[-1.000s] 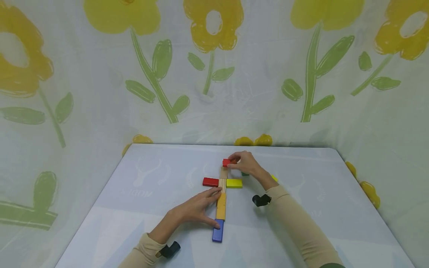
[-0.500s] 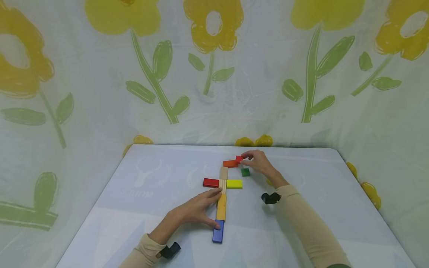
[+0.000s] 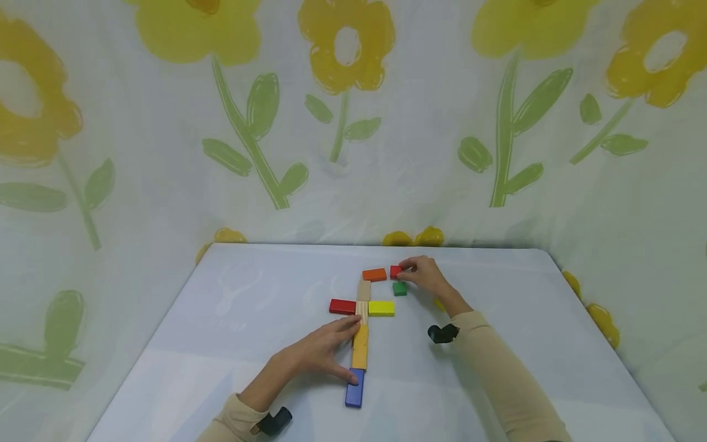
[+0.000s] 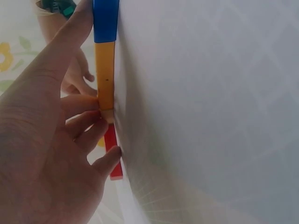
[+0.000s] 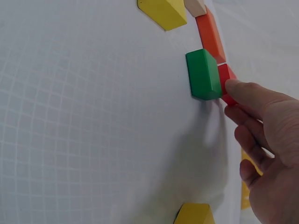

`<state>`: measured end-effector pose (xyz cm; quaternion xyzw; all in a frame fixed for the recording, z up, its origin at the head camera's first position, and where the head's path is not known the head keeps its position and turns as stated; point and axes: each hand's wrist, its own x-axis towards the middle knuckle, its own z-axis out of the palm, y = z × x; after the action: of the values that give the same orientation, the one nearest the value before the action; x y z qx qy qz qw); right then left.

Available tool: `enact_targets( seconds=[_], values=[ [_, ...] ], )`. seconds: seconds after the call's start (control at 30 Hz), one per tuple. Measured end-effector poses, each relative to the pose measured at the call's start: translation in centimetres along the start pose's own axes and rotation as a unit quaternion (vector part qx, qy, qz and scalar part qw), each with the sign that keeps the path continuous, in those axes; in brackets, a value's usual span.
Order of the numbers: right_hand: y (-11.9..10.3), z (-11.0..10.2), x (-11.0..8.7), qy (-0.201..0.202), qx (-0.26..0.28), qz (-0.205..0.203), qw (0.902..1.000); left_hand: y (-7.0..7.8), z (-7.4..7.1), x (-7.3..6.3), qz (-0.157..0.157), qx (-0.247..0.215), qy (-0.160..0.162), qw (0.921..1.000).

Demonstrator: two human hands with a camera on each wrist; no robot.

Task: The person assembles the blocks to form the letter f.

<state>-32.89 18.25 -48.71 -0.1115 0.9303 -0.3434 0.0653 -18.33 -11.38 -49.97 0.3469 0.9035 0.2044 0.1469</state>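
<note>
With thumb and fingers, my right hand [image 3: 425,273] pinches a small red block [image 3: 394,272] at the far part of the table. To its left lies an orange block [image 3: 374,275], a narrow gap between them; a green block [image 3: 399,288] sits just nearer. My left hand [image 3: 315,351] spans a column of blocks with its fingers extended. Its thumb touches the blue block [image 3: 355,390], and its fingertips reach the pale striped block [image 3: 361,309]. Between these is a yellow-orange block [image 3: 359,347]. Past the striped block comes a beige block [image 3: 364,290], below the orange one.
A dark red block [image 3: 342,306] and a yellow block [image 3: 381,309] stick out left and right of the column. Another yellow block [image 5: 195,214] lies under my right forearm, mostly hidden in the head view. The white table [image 3: 265,276] ends at a flowered curtain [image 3: 420,153].
My right hand has carried the red block rightward from the orange block's left end, past its right end. The orange and green blocks have come into full view. My left hand has stayed put.
</note>
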Motion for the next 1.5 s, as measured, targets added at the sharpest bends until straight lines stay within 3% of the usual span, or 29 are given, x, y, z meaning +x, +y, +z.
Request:
enact_targets(
  seconds=[0.73,1.23,1.5],
  values=[
    [-0.8,1.2,0.4,0.005,-0.030,0.023,0.9993,-0.1,0.2,0.0,-0.011,-0.006,0.002,0.9999],
    [-1.2,0.7,-0.3,-0.011,-0.007,0.047,0.9988,0.0,0.3,-0.1,-0.010,-0.008,0.003,0.9999],
    [-1.1,0.2,-1.3,-0.004,-0.023,0.026,0.9994,0.1,0.2,-0.2,-0.013,-0.006,0.002,0.9999]
  ],
)
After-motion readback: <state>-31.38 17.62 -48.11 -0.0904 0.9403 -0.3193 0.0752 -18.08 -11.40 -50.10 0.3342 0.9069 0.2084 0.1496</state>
